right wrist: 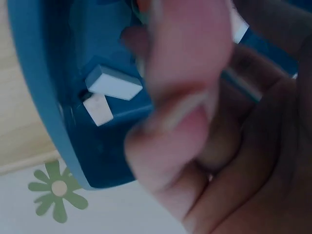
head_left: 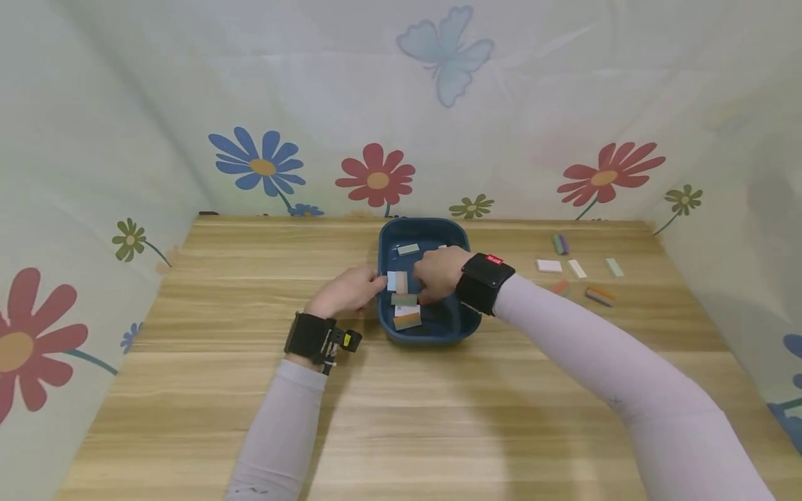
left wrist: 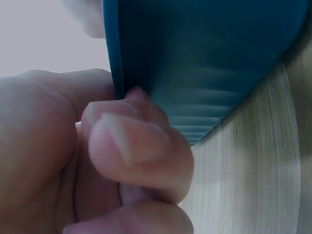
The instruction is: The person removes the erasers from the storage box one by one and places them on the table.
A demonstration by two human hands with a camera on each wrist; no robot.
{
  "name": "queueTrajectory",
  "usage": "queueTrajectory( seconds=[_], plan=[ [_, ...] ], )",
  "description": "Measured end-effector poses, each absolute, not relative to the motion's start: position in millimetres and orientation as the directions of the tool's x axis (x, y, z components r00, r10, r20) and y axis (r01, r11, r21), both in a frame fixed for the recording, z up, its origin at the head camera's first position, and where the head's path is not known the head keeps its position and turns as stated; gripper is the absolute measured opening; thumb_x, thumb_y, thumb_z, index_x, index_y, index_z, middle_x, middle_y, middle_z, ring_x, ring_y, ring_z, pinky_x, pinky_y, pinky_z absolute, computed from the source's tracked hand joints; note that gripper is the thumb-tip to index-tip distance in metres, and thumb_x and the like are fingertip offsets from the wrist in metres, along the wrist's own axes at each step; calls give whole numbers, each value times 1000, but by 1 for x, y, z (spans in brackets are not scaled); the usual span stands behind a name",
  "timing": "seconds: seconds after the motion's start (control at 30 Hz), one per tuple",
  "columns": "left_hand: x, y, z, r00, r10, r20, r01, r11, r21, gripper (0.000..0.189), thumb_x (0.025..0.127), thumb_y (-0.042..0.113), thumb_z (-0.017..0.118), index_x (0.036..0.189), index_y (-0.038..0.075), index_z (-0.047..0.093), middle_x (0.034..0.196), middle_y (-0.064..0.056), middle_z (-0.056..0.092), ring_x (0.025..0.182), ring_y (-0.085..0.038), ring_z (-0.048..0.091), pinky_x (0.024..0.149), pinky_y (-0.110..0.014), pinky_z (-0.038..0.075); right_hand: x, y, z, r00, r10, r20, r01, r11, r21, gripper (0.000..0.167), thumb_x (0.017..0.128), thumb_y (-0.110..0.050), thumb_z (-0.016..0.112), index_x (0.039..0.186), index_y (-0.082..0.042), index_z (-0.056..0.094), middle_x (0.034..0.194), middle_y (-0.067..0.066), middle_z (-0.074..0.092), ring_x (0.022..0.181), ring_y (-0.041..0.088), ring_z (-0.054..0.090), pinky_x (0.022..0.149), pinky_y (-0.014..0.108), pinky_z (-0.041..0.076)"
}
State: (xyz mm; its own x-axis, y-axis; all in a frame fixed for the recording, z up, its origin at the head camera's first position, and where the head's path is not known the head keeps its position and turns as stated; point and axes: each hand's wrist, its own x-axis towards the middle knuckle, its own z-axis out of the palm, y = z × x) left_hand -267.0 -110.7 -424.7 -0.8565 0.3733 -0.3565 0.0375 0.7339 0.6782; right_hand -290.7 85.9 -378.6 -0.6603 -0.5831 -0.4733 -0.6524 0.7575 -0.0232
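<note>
A dark blue plastic bin (head_left: 432, 340) stands on the table with several small rectangular blocks inside. My left hand (head_left: 347, 289) pinches its left rim; the left wrist view shows the thumb and curled fingers at the bin wall (left wrist: 195, 58). Inside the bin is my right hand (head_left: 440, 270), its fingers bent downward among the blocks. A pale block (head_left: 409, 249) lies toward the back, and a grey-green block (head_left: 404, 300) is among those along the left side. In the right wrist view a whitish block (right wrist: 114, 85) lies beyond the fingers. I cannot tell whether the right fingers hold a block.
To the right of the bin, loose blocks lie on the wooden table (head_left: 188, 417): a white one (head_left: 549, 266), a green and purple pair (head_left: 560, 243), an orange and dark pair (head_left: 600, 296) and others. A flower-printed cloth (head_left: 501, 139) hangs behind the table.
</note>
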Motion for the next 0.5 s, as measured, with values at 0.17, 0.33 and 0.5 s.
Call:
queueTrajectory(
  seconds=[0.17, 0.33, 0.5],
  plan=[
    [-267, -113, -423, -858, 371, -355, 43, 742, 669, 31, 104, 30, 43, 88, 8, 57, 61, -4, 52, 53, -25, 57, 53, -31, 37, -290, 76, -376, -658, -556, -508, -642, 767, -8, 14, 90, -26, 70, 93, -12, 70, 74, -1, 62, 65, 16, 56, 57, 30, 40],
    [-268, -113, -423, -861, 371, -348, 49, 742, 669, 31, 104, 30, 43, 87, 9, 57, 61, -4, 52, 51, -22, 55, 52, -30, 36, -290, 69, -379, -665, -505, -551, -606, 796, 1, 13, 91, -19, 65, 99, -10, 70, 77, 2, 64, 67, 17, 58, 58, 29, 41],
    [-268, -112, -425, -858, 389, -335, 70, 735, 674, 31, 104, 29, 43, 86, 8, 56, 60, -3, 50, 49, -20, 53, 52, -30, 37, -291, 65, -383, -661, -484, -574, -605, 796, 26, 13, 90, -21, 63, 91, -10, 69, 78, 1, 63, 68, 18, 56, 59, 31, 39]
  ],
)
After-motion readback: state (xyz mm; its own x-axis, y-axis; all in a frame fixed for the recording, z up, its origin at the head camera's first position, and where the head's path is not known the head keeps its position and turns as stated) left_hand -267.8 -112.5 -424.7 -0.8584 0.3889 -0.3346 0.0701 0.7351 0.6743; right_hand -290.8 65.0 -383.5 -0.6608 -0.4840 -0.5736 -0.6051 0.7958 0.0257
